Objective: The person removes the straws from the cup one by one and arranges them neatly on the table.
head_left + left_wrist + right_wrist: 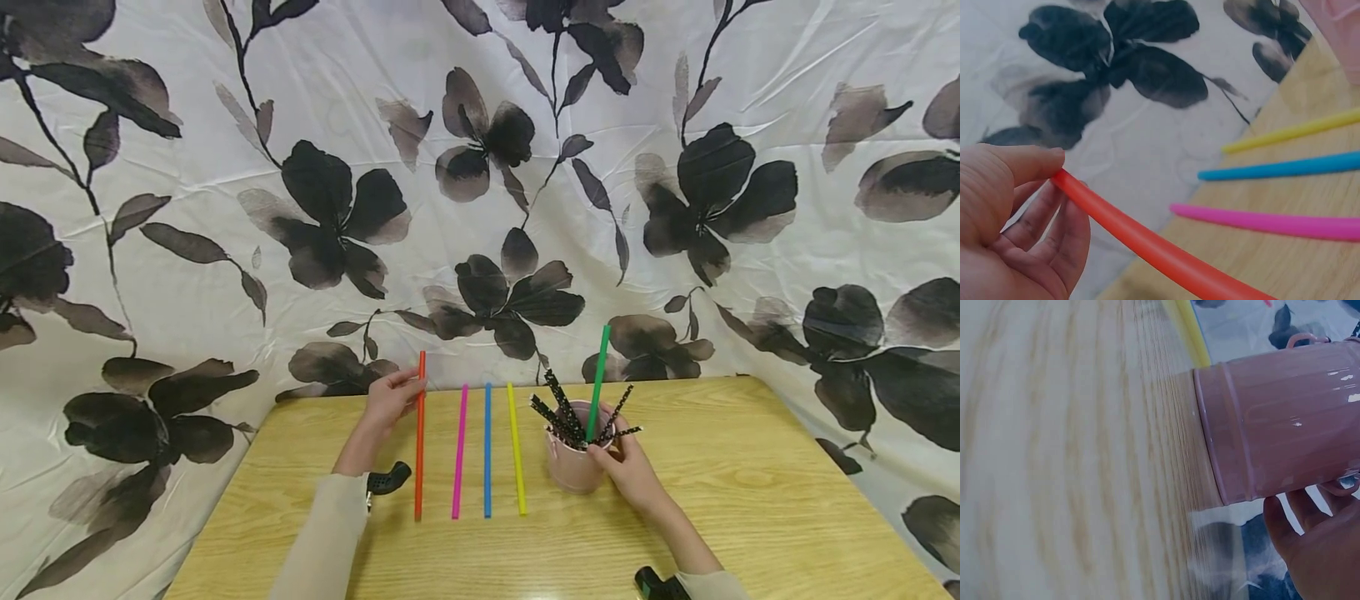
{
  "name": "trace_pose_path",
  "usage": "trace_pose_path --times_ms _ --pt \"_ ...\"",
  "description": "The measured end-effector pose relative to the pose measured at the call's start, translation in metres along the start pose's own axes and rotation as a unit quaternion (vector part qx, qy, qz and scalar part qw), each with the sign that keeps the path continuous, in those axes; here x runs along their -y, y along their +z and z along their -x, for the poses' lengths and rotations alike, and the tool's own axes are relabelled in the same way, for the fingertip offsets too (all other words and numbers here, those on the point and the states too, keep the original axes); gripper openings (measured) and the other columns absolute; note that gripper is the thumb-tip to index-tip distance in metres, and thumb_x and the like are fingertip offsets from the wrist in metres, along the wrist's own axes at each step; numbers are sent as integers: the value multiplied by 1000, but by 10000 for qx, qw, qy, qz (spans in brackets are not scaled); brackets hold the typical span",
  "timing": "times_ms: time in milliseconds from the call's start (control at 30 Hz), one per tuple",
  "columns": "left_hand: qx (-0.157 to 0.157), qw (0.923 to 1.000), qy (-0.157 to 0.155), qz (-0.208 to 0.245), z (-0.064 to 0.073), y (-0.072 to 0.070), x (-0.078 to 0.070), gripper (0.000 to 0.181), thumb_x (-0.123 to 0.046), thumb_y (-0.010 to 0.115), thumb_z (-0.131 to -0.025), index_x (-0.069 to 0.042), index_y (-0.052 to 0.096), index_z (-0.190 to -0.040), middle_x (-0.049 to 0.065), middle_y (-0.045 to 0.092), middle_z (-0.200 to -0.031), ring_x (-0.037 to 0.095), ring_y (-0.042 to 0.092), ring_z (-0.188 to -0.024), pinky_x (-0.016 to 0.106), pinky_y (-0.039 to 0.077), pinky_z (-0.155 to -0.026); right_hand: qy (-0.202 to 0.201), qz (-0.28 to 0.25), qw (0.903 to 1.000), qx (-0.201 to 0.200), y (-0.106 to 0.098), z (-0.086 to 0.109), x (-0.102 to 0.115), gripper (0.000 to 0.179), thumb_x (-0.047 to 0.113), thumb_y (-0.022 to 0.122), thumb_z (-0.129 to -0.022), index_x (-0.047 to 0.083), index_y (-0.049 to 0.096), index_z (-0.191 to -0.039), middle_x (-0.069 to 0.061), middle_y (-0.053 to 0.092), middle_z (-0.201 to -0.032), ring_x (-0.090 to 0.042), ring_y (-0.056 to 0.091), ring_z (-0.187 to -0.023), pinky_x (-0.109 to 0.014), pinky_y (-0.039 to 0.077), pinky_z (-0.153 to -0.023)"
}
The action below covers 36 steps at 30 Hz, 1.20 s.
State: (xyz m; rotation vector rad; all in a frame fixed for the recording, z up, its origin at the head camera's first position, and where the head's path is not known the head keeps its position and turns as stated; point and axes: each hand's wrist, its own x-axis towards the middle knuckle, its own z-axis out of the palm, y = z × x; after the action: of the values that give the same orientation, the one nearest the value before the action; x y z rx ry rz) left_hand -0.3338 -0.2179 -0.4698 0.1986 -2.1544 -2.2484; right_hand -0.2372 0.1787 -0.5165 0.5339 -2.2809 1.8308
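Observation:
My left hand point(391, 399) pinches a red straw point(420, 450) near its far end, between thumb and fingers. In the left wrist view, that straw point(1147, 240) runs from the fingertips down to the lower right. My right hand point(628, 473) holds a small pink bucket point(573, 471) at its right side, thumb near the rim. The right wrist view has the fingers along the lower side of the bucket point(1285, 425), by a small handle loop. A green straw point(598, 375) stands tilted in the bucket among several black straws with white specks point(564, 404).
Between the left hand and the bucket, a pink straw point(460, 454), a blue straw point(488, 454) and a yellow straw point(517, 450) lie side by side on the wooden table point(750, 500). A floral cloth point(600, 250) hangs behind the table's back edge.

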Motion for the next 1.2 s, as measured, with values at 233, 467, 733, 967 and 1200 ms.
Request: trace_pose_path --times_ms 233,467,733,967,1200 --pt "3 9991 -46 -430 -10 3 14 39 -6 67 -91 2 60 -128 7 68 -95 10 64 -75 30 55 -72 -29 8 10000 -54 1 0 -2 65 7 61 -95 5 27 -150 -28 37 -145 -42 41 -127 -34 44 -93" --pt "3 9982 -134 -576 -20 6 30 36 -6 68 -90 2 63 -124 18 68 -100 12 62 -71 26 54 -61 116 -132 9998 -42 2 1 -5 65 7 61 -95 9 29 -151 -24 38 -146 -40 40 -129 -33 43 -95" --pt "-21 9964 -7 -850 -27 8 45 33 -5 68 -89 3 63 -121 19 69 -97 12 61 -66 24 53 -55 143 -105 9998 -25 0 0 -2 65 8 61 -95 8 28 -151 -24 36 -147 -40 37 -131 -41 41 -98" --pt "8 9940 51 -1090 -31 8 55 31 -3 68 -89 5 64 -119 15 69 -92 11 62 -66 23 54 -57 71 -123 9999 24 -1 1 0 66 7 61 -95 8 27 -151 -26 36 -146 -43 38 -130 -39 42 -97" --pt "-49 9866 252 -1610 -31 12 57 25 -2 71 -87 5 69 -111 12 69 -90 13 61 -66 26 55 -58 137 -133 9998 5 -2 0 -1 65 8 62 -95 9 28 -151 -25 36 -147 -42 36 -132 -48 39 -99"
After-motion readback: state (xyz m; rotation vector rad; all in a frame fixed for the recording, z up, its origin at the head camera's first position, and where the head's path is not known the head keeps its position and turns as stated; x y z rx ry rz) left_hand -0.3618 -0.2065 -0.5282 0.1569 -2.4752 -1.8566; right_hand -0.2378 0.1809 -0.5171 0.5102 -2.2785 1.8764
